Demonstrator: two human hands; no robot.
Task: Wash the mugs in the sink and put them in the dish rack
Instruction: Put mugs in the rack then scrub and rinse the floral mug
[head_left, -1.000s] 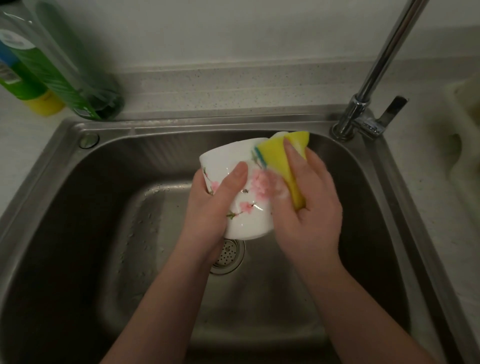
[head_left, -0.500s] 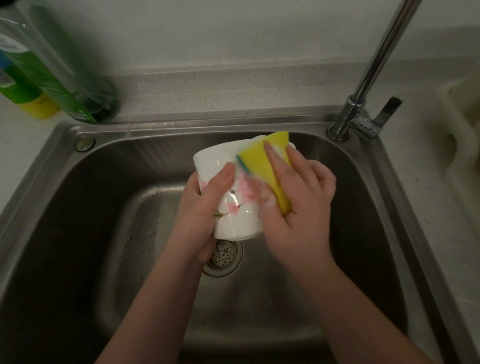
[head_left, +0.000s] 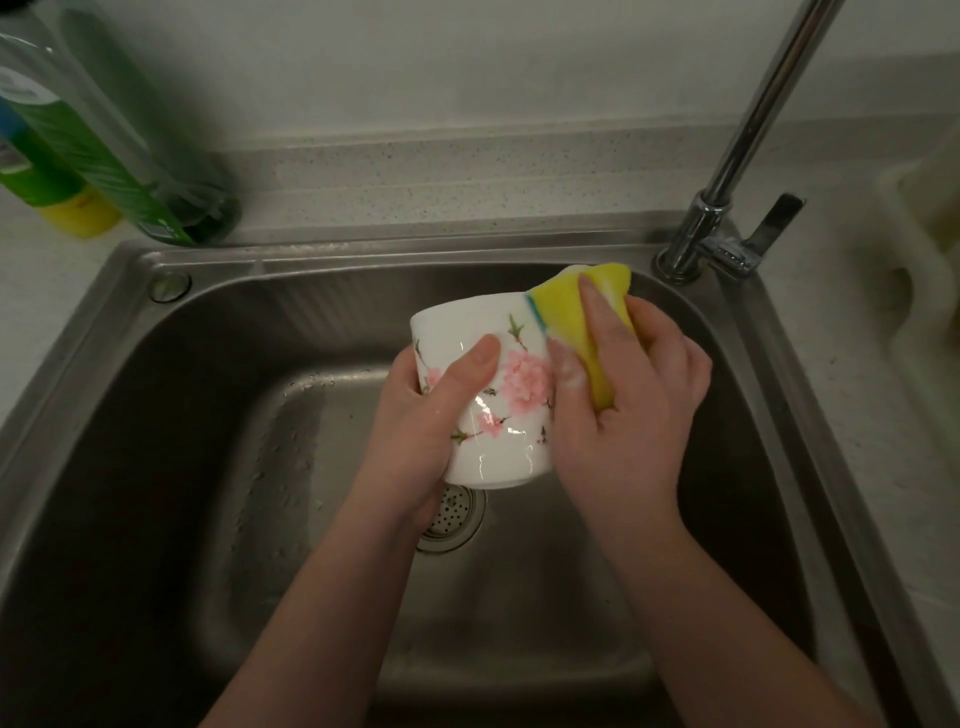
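White porcelain with pink flowers, the mug (head_left: 498, 395) is held over the steel sink (head_left: 156, 415), a little above the drain (head_left: 452, 519), lying tilted with its mouth turned away from me. My left hand (head_left: 415, 441) grips it from the left side, the thumb across the painted wall and the other fingers curled behind where I cannot see them. My right hand (head_left: 623, 405) is clamped on a yellow sponge (head_left: 571, 312), fingers wrapped around it, and the sponge is pressed against the rim side of the mug. I judge this is the scrubbing step; no water comes out of the faucet (head_left: 727, 197), so the rinse is not yet done. What worries me is the grip: there is foam on my right fingers (head_left: 569, 366) and the glaze shines wet, so if I push the sponge too hard, the mug may slide out of the left hand and hit the steel, which can chip it. The dish rack (head_left: 914, 291) is on the surface at the right, beyond the faucet, so carrying a soapy mug there could knock it on the spout. Green bottles (head_left: 104, 156) stand at the back left, well apart.
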